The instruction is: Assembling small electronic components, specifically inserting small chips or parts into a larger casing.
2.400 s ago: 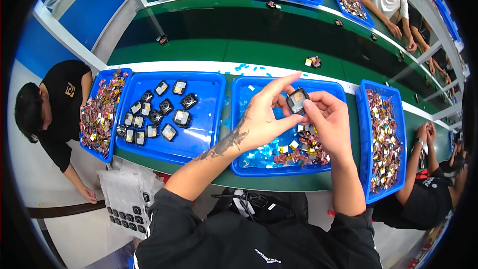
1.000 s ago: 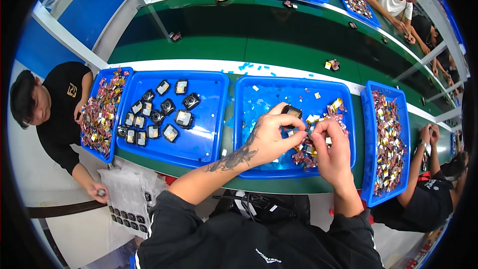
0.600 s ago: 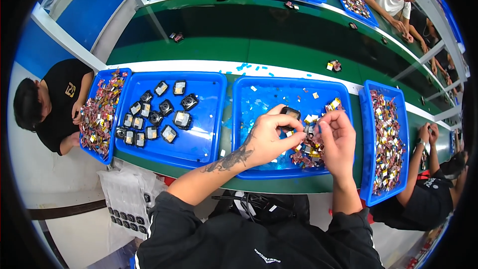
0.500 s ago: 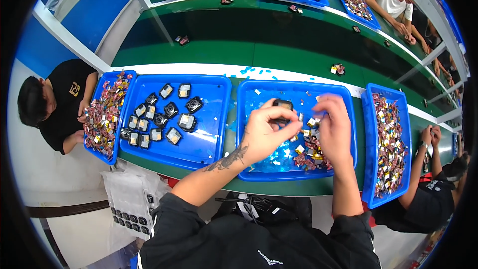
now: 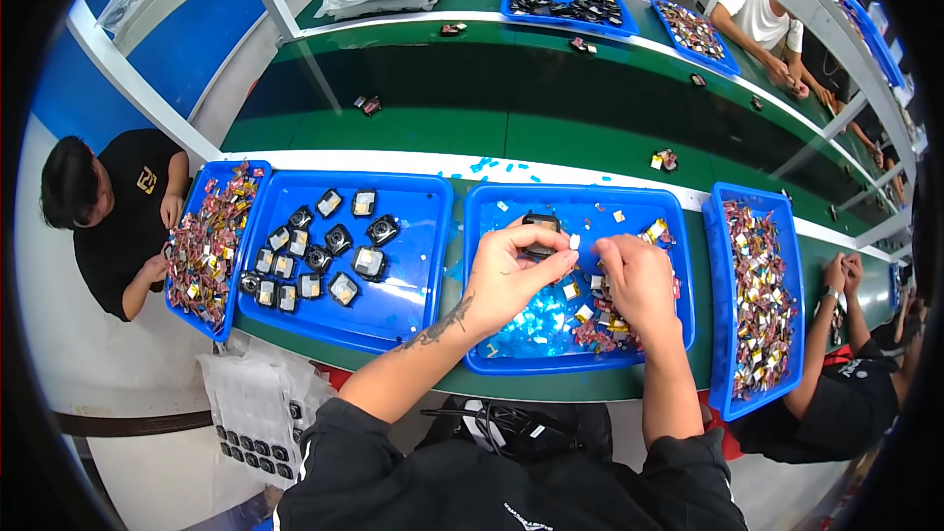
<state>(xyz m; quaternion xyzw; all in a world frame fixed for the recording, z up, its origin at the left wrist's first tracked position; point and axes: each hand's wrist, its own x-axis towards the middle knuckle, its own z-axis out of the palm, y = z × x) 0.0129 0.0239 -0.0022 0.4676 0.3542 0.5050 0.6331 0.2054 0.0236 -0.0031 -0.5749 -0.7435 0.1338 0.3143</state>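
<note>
My left hand (image 5: 511,270) is closed round a small black square housing (image 5: 541,223), much of it covered by the fingers. A tiny white piece (image 5: 574,242) shows at the tip of its thumb. Just to the right, my right hand (image 5: 641,285) has its fingers curled in toward the thumb; whatever they may pinch is hidden. Both hands are above a blue tray (image 5: 531,366). In it lie crumpled blue film bits (image 5: 536,326) and a heap of small parts (image 5: 595,334) in pink, white and yellow, partly under my right hand.
To the left, another blue tray (image 5: 403,310) holds several black housings (image 5: 337,239). Narrow blue bins of small parts (image 5: 757,305) stand at both sides. Blue film scraps (image 5: 482,165) lie on the white ledge. Beyond runs a green belt (image 5: 442,98) with scattered parts. Co-workers sit around.
My right hand has come down from its raised, blurred position and its fingers have curled in. My left hand still grips the black housing, and a white piece now shows by its thumb.
</note>
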